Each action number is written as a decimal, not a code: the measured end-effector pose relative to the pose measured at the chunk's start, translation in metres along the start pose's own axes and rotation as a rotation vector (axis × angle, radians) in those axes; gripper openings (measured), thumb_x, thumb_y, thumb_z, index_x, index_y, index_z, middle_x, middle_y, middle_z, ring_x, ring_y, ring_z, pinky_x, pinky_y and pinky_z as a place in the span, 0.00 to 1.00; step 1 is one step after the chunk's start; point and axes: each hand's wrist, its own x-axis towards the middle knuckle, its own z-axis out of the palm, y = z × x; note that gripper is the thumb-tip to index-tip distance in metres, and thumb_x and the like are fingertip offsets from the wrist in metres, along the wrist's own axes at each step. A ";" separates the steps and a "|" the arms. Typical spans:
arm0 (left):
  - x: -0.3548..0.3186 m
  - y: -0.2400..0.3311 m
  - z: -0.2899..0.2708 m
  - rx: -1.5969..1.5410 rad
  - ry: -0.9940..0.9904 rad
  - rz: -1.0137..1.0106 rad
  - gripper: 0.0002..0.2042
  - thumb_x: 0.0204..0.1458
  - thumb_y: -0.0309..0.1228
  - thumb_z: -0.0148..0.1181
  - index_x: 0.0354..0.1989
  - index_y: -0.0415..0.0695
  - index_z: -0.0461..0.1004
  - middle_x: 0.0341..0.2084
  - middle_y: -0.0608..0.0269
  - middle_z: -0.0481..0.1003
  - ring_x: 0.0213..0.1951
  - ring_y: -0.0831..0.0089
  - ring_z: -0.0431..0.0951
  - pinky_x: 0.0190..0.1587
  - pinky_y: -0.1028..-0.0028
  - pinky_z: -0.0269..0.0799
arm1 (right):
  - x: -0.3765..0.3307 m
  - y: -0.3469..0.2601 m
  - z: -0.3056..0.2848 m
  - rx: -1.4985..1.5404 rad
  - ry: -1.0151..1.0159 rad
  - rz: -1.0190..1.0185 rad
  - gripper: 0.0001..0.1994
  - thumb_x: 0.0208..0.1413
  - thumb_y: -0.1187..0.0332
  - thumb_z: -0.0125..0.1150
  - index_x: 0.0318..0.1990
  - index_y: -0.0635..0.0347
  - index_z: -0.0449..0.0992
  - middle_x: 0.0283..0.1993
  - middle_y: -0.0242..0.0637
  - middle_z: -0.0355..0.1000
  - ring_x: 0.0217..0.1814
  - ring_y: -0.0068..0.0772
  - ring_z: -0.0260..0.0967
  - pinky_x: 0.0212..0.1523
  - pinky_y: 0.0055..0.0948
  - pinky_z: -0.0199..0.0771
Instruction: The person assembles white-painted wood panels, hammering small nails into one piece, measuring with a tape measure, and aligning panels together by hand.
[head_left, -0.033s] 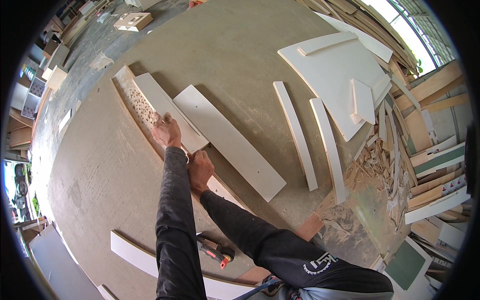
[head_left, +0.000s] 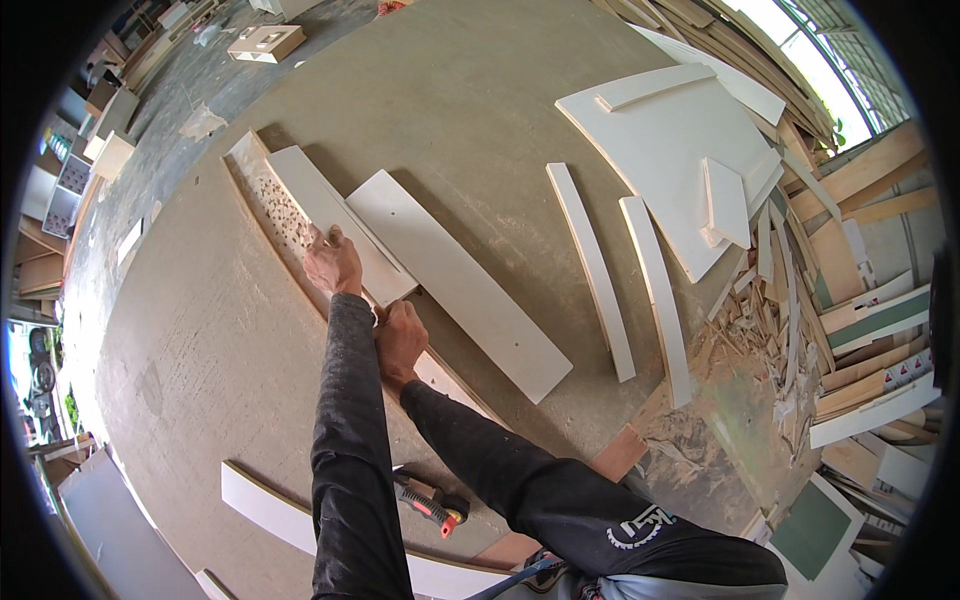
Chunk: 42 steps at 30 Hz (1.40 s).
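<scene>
My left hand (head_left: 333, 264) is closed, fingers curled, over a long shallow white tray with wooden edges. Small brownish bits (head_left: 278, 212) lie scattered in the tray's far part; their kind is too small to tell. Just nearer and to the right, my right hand (head_left: 402, 342) is closed beside the near end of a white board (head_left: 345, 225), which lies along the tray's right side. What the fingers of either hand hold, if anything, is hidden. A wider white plank (head_left: 460, 290) with small holes lies to the right of that board.
Two narrow white strips lie at the right, one a curved strip (head_left: 655, 300). Beyond them is a large white panel (head_left: 670, 150) with smaller pieces on it. A black and red tool (head_left: 430, 497) lies between my forearms. Wood scraps (head_left: 760, 330) are heaped at the far right.
</scene>
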 end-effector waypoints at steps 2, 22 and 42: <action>0.001 0.000 0.000 -0.006 -0.010 0.002 0.25 0.53 0.40 0.59 0.57 0.40 0.74 0.33 0.41 0.80 0.39 0.49 0.81 0.45 0.58 0.74 | 0.001 -0.001 0.001 -0.002 0.005 0.001 0.10 0.51 0.68 0.66 0.28 0.62 0.70 0.30 0.43 0.69 0.33 0.50 0.71 0.33 0.43 0.68; 0.009 -0.003 0.007 0.018 0.057 0.057 0.23 0.52 0.39 0.60 0.57 0.42 0.75 0.30 0.43 0.80 0.35 0.50 0.81 0.42 0.58 0.74 | 0.004 -0.005 0.007 -0.024 0.014 0.008 0.10 0.51 0.66 0.66 0.29 0.62 0.72 0.31 0.43 0.71 0.34 0.47 0.72 0.33 0.42 0.69; 0.019 -0.005 0.009 -0.021 0.029 0.000 0.23 0.53 0.40 0.59 0.55 0.42 0.76 0.30 0.44 0.79 0.36 0.50 0.80 0.42 0.58 0.74 | 0.007 -0.008 0.011 -0.066 0.011 0.008 0.12 0.53 0.63 0.65 0.29 0.61 0.72 0.31 0.41 0.71 0.32 0.48 0.72 0.32 0.43 0.69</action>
